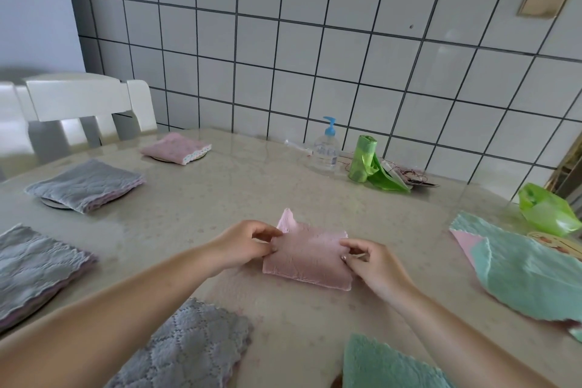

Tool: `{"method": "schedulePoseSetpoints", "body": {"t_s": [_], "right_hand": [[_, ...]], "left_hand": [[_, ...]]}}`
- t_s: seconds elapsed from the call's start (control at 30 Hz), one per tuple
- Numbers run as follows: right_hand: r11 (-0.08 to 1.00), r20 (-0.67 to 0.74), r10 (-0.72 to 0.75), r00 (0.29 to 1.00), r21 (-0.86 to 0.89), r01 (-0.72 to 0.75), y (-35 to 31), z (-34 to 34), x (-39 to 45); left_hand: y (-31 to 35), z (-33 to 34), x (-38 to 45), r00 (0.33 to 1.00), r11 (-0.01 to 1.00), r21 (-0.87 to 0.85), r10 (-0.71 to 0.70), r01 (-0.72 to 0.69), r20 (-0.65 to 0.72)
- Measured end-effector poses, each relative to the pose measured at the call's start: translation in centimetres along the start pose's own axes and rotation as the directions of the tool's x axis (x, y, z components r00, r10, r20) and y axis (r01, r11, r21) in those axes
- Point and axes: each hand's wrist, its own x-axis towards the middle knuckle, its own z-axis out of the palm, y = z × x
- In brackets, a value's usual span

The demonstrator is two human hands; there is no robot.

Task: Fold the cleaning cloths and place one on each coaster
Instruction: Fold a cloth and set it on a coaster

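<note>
From the head camera, a folded pink cloth [308, 257] lies on the table [220, 198] between the two hands. The left hand [244, 244] pinches its left edge with curled fingers, and the right hand [370, 261] pinches its right edge the same way, so both hold fabric with narrow grips. One corner of the cloth stands up just beyond the left fingertips, while its near edge lies flat on the table. Beyond the fingers, bare tabletop runs to the pump bottle [327, 148] and the green bag roll [362, 161] by the tiled wall. Well to the left of the left fingers, a folded grey cloth [86, 184] sits on a coaster [52, 202] whose rim shows under its near edge; farther back, a folded pink cloth with a lace edge [176, 148] covers another coaster. A grey cloth [34, 271] lies at the table's left edge and a quilted grey cloth [189, 346] lies under the left forearm. To the right of the right fingers, across a strip of bare table, a teal cloth [522, 277] lies unfolded; another teal cloth [384, 365] lies nearer than the right wrist.
</note>
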Motion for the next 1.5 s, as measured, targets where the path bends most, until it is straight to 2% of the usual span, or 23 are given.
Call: {"method": "schedulePoseSetpoints", "body": {"t_s": [0.1,0.23,0.37,0.53,0.67,0.73,0.83,0.87,0.93,1.0,1.07,1.13,1.2,1.37,1.43,1.5], "right_hand": [[0.996,-0.071,0.028,0.997,0.090,-0.022,0.0,0.0,-0.2],[0.995,-0.022,0.084,0.996,0.060,-0.083,0.1,0.1,0.3],[0.995,0.062,0.096,0.993,-0.041,-0.094,-0.6,0.0,0.5],[0.996,-0.128,0.061,0.990,-0.058,-0.069,-0.3,0.2,-0.5],[0.991,-0.079,0.083,0.993,-0.100,-0.091,-0.2,0.3,-0.8],[0.984,-0.022,0.115,0.993,-0.133,-0.117,-0.4,0.3,-0.2],[0.973,0.021,0.140,0.990,-0.187,-0.134,-1.1,0.1,0.4],[0.968,0.009,0.134,0.991,-0.216,-0.129,-1.2,0.2,0.6],[0.929,-0.038,0.098,0.994,-0.355,-0.105,-1.5,0.5,0.8],[0.876,-0.017,0.039,0.999,-0.480,-0.042,-1.9,1.1,1.1],[0.823,0.089,0.022,0.996,-0.567,0.032,-2.3,2.0,1.4],[0.766,0.197,0.086,0.977,-0.639,0.062,-2.3,2.6,1.5],[0.739,0.244,0.146,0.959,-0.671,0.058,-1.7,2.5,1.4],[0.691,0.241,0.148,0.959,-0.719,0.074,-0.8,2.0,0.8],[0.702,0.224,0.145,0.964,-0.710,0.059,-1.1,2.0,0.7],[0.727,0.183,0.140,0.973,-0.686,0.025,-1.2,1.6,0.3]], "left_hand": [[0.3,-0.1,0.0,0.996,0.999,0.045,-0.010,0.006,0.088],[0.7,-0.1,0.4,0.991,0.989,0.146,-0.040,0.021,0.130],[0.9,0.3,1.2,0.993,0.981,0.194,-0.028,0.005,0.116],[0.1,0.8,1.9,0.998,0.968,0.252,-0.006,-0.010,0.063],[-0.2,1.0,2.6,0.997,0.941,0.339,-0.002,-0.023,0.072],[-0.1,1.1,2.9,0.998,0.892,0.449,0.037,-0.052,0.041],[0.0,1.4,2.6,0.981,0.801,0.592,0.173,-0.088,-0.089],[0.1,1.5,2.6,0.968,0.774,0.617,0.237,-0.138,-0.080],[0.5,2.0,2.7,0.953,0.708,0.663,0.301,-0.244,0.029],[1.0,2.7,3.0,0.959,0.668,0.694,0.254,-0.268,0.127],[1.1,3.2,3.3,0.971,0.651,0.720,0.149,-0.240,0.189],[0.8,3.3,3.3,0.973,0.639,0.742,0.044,-0.202,0.226],[0.3,3.1,3.2,0.970,0.608,0.772,-0.010,-0.186,0.241],[0.2,3.1,3.1,0.969,0.566,0.802,-0.023,-0.190,0.246],[0.2,3.0,3.0,0.974,0.594,0.785,-0.009,-0.175,0.225],[-0.2,2.6,2.8,0.991,0.671,0.731,0.039,-0.123,0.131]]}}
